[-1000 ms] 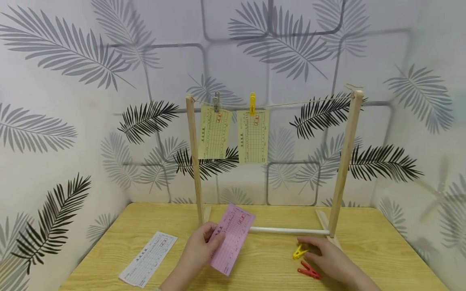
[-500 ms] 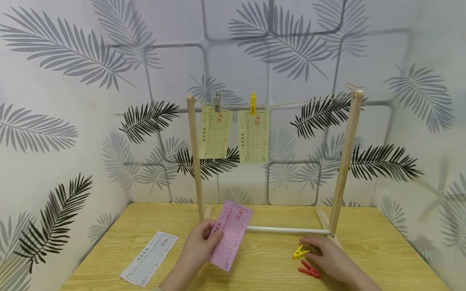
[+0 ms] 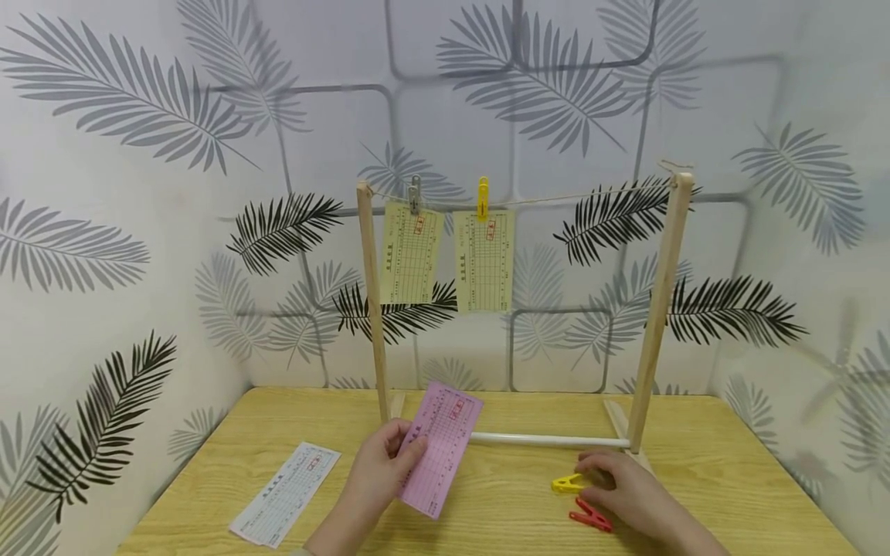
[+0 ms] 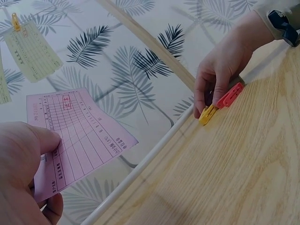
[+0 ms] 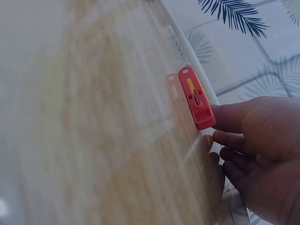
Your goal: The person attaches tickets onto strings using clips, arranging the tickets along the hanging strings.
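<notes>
My left hand [image 3: 375, 471] pinches a pink printed paper slip [image 3: 441, 448] between thumb and fingers, held tilted above the table. At the right, my right hand [image 3: 636, 494] pinches a yellow clothespin [image 3: 566, 484] at the tabletop; in the left wrist view its thumb and fingertips meet the yellow clothespin [image 4: 206, 115]. A red clothespin [image 3: 591, 515] lies just beside the thumb and hides the yellow one almost wholly in the right wrist view. Two pale yellow slips [image 3: 412, 255] hang from a string, one under a grey clothespin [image 3: 415, 194], one under a yellow clothespin [image 3: 483, 198].
White slips [image 3: 285, 494] lie stacked on the wooden table [image 3: 501, 502] at the left. Behind my hands stands a wooden frame with a right post [image 3: 660, 309], a left post [image 3: 371, 309] and a low white bar [image 3: 549, 440]. The string [image 3: 584, 194] spans the post tops.
My right fingers have closed on the yellow clothespin, which has turned and shifted slightly left. My left hand has raised the pink slip a little, up and to the left.
</notes>
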A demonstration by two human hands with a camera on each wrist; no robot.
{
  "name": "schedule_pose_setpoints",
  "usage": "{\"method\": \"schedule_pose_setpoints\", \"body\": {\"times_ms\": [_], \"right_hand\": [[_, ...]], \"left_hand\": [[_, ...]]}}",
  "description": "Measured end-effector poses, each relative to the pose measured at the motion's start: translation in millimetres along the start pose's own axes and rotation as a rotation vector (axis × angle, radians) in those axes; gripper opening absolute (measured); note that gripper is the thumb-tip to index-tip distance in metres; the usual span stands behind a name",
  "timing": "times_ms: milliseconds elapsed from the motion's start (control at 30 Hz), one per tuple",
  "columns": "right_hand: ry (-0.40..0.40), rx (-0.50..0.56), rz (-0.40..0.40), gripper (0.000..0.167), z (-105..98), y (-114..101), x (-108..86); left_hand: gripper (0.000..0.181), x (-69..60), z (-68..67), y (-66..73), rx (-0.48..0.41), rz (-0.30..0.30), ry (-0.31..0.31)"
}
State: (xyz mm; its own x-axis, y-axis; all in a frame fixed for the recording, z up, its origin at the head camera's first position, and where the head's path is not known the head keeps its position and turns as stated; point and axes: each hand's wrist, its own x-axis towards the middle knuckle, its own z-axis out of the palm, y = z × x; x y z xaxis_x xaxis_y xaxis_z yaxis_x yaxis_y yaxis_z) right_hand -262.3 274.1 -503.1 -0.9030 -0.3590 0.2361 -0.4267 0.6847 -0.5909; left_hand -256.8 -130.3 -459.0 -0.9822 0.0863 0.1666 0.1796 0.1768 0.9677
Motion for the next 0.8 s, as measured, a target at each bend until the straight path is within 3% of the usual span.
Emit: {"method": "schedule_pose_setpoints", "body": {"times_ms": [233,433,800], "right_hand": [[-0.041,0.121,0.097,0.024,-1.4,2.7,0.7],[-0.054,0.226,0.172,0.032,-2.9,1.7,1.8],[-0.032,0.297,0.21,0.034,-5.5,4.0,5.3]], "left_hand": [[0.017,0.3,-0.9,1.4,0.0,-0.002,-0.002],[0.017,0.0,-2.2,1.9,-0.01,-0.013,0.005],[0.018,0.2,-2.8,5.7,-0.031,-0.009,0.013]]}}
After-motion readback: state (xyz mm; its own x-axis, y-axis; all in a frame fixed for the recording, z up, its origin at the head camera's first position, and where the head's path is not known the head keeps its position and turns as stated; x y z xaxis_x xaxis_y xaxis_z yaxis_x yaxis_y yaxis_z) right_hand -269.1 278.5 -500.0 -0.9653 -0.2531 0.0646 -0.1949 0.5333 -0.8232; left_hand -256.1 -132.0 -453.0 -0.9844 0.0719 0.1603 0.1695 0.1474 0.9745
